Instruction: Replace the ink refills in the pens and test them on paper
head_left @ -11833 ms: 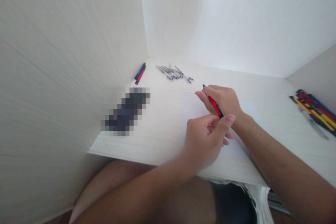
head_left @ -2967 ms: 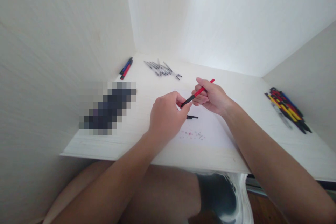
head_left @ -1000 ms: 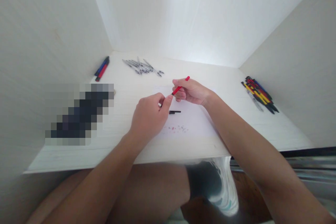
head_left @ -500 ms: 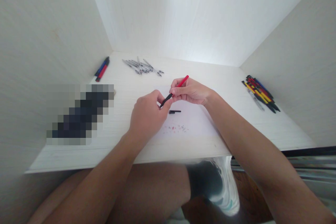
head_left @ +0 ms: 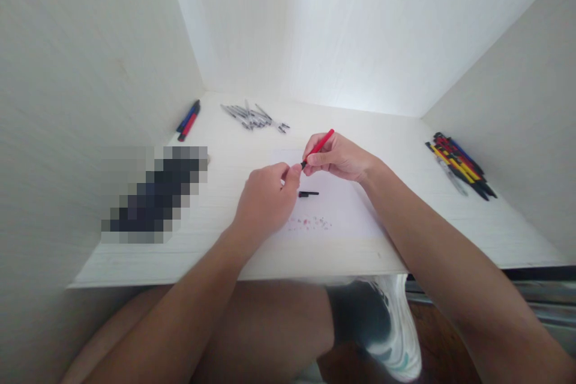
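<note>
My right hand (head_left: 338, 158) pinches a red pen barrel (head_left: 320, 146), which slants up to the right above a white sheet of paper (head_left: 342, 210). My left hand (head_left: 266, 199) is closed at the barrel's lower black end, thumb and fingers pinched on it; what they grip there is hidden. A small black pen part (head_left: 308, 194) lies on the paper just below both hands. Small reddish scribbles (head_left: 310, 223) mark the paper nearer to me.
Several grey pen refills (head_left: 254, 116) lie at the back of the white desk (head_left: 225, 192). A blue and a red pen (head_left: 188, 120) rest by the left wall. Several coloured pens (head_left: 459, 159) lie at the right. A blurred dark object (head_left: 155, 195) sits at left.
The black front section that showed between my hands half a second ago is now hidden inside my left fingers. The view has shifted slightly.
</note>
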`<state>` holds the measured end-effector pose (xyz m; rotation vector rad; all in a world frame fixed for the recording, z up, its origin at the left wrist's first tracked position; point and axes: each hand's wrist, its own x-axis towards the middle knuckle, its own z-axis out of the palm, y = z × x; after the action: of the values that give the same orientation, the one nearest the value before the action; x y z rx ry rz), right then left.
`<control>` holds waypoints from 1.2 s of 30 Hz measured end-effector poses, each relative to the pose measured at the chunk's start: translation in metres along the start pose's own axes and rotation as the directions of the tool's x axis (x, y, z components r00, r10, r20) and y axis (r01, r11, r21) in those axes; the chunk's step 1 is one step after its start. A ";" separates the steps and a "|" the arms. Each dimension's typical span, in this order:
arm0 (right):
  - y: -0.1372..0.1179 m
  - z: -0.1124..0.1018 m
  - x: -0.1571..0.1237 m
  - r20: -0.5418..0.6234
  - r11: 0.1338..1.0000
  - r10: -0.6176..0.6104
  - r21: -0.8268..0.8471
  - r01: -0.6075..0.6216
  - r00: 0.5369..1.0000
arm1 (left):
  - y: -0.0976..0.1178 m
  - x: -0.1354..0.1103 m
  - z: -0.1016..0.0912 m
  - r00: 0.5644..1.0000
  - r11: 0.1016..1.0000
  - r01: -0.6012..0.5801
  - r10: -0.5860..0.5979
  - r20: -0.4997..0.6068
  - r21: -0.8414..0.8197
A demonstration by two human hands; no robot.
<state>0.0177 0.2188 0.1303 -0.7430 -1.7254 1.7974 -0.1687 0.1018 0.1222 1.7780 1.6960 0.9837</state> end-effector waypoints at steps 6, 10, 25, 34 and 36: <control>0.003 0.000 0.002 0.003 1.000 -0.010 0.013 0.010 1.000 | -0.001 -0.001 0.000 0.993 0.997 -0.042 0.035 -0.117 -0.058; 0.008 -0.001 0.003 0.035 1.000 -0.018 0.014 0.018 0.999 | 0.001 -0.003 -0.001 0.984 0.996 -0.067 0.057 -0.171 -0.052; 0.012 -0.010 0.004 0.046 0.998 -0.055 0.037 0.053 0.997 | 0.005 -0.001 -0.003 0.999 0.969 0.007 -0.018 -0.041 -0.247; 0.013 -0.017 0.003 0.144 0.998 -0.034 0.066 0.024 0.989 | 0.016 -0.002 -0.010 0.976 0.899 0.199 -0.148 0.158 -0.391; 0.014 -0.015 0.003 0.157 0.998 -0.016 0.065 0.006 0.987 | 0.012 -0.002 -0.008 0.987 0.933 0.141 -0.108 0.115 -0.331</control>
<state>0.0257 0.2311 0.1160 -0.5771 -1.7576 1.9400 -0.1666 0.0980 0.1361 1.4529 1.4587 1.0443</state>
